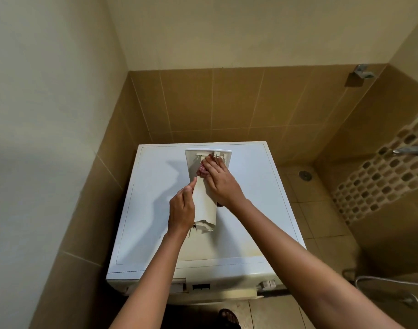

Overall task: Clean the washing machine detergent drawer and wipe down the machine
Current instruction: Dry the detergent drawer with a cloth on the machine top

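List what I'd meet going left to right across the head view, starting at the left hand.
In order: left hand → detergent drawer → right hand → floor drain → wall tap. The cloth overlaps the drawer, so it is omitted.

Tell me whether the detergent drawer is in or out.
Out: the detergent drawer rests atop the washing machine, left hand gripping it.

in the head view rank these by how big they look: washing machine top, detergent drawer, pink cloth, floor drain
1. white washing machine top
2. cream plastic detergent drawer
3. crumpled pink cloth and round metal floor drain: unranked; they look alike, and the right hand covers most of the cloth.
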`<state>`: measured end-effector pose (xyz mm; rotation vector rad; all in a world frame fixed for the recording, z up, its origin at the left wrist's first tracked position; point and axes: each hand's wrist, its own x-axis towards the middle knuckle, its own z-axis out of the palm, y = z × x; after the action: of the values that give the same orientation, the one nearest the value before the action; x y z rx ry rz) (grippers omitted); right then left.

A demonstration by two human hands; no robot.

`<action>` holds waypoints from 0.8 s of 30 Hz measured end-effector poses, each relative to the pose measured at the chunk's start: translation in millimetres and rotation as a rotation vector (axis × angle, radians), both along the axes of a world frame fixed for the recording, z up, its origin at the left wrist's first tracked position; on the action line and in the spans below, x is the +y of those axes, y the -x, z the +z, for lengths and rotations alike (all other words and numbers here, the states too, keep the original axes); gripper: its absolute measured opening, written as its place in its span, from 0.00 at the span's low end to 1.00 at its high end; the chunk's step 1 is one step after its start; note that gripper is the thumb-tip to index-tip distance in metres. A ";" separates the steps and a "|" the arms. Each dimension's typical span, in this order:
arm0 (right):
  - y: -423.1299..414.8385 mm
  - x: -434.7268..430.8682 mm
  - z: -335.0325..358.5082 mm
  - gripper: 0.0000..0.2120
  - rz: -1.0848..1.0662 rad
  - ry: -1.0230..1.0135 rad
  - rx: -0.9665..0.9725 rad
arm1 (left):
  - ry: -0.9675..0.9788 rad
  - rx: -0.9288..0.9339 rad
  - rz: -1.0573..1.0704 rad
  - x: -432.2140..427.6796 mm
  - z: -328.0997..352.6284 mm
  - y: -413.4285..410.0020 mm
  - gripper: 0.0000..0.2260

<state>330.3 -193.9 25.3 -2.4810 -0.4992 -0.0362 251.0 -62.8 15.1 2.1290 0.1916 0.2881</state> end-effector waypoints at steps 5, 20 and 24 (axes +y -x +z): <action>36.0 3.8 -12.5 0.23 0.069 -0.114 -0.131 | 0.176 0.027 0.058 -5.2 10.4 1.3 0.26; 98.5 -29.2 -34.7 0.16 0.296 -0.412 -0.113 | 0.082 0.058 0.049 -4.4 12.7 -1.8 0.14; 105.9 -26.0 -34.8 0.16 0.239 -0.570 0.045 | -0.136 0.026 0.079 -4.7 14.5 -1.6 0.15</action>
<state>224.4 -219.9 -9.5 -1.8534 -0.6587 -0.0233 252.6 -67.6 29.6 2.2642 0.2781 0.3281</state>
